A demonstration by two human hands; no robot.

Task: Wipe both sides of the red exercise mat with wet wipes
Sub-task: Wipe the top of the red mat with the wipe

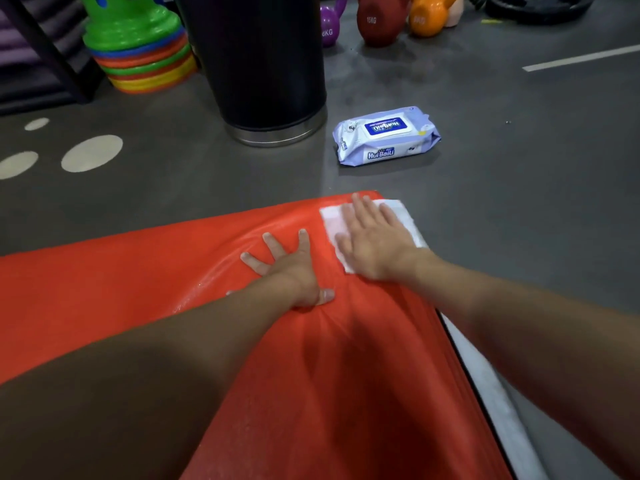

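The red exercise mat (114,282) lies on the dark gym floor and fills the lower half of the view. My right hand (375,244) lies flat with straight fingers on a white wet wipe (332,220), pressing it onto the mat's far right corner. My left hand (294,268) presses on the mat just left of it, fingers spread, and the red cover wrinkles under the palm. Wet streaks shine on the mat beside my left hand. A lilac pack of wet wipes (386,135) lies on the floor beyond the corner, lid closed.
A tall black cylinder with a metal base (266,81) stands beyond the mat. Stacked coloured rings (145,53) are at the back left, with kettlebells (379,22) behind the pack. A white panel edge (485,386) runs along the mat's right side.
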